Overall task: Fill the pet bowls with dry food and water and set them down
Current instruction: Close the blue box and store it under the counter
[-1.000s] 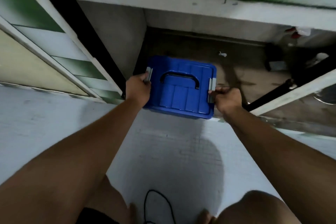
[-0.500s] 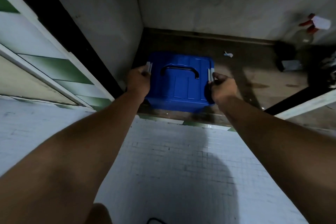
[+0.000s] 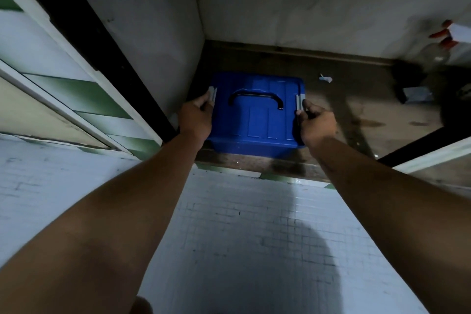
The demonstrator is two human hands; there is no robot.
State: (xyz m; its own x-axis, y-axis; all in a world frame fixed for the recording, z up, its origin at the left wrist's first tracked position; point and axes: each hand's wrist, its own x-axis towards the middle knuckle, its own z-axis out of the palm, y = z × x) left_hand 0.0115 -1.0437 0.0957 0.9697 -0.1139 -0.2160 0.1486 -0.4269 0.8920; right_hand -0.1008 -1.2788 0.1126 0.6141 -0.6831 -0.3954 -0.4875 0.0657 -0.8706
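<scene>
A blue plastic storage box (image 3: pixel 257 120) with a black carry handle and grey side latches sits on the dark floor of an open low cabinet, near its front edge. My left hand (image 3: pixel 196 116) grips the box's left side at the latch. My right hand (image 3: pixel 316 123) grips the right side at the other latch. The lid is on, so the contents are hidden. No pet bowls are in view.
The cabinet's left wall (image 3: pixel 142 41) stands close beside the box. An open door (image 3: pixel 63 84) with green stripes hangs at the left. A spray bottle (image 3: pixel 443 43) with a red trigger and dark objects fill the right back corner. White tiled floor (image 3: pixel 242 237) lies in front.
The box has moved from the cabinet's front edge a little deeper inside and now rests on the cabinet floor. Both hands stayed on its sides. My view has dropped lower and closer.
</scene>
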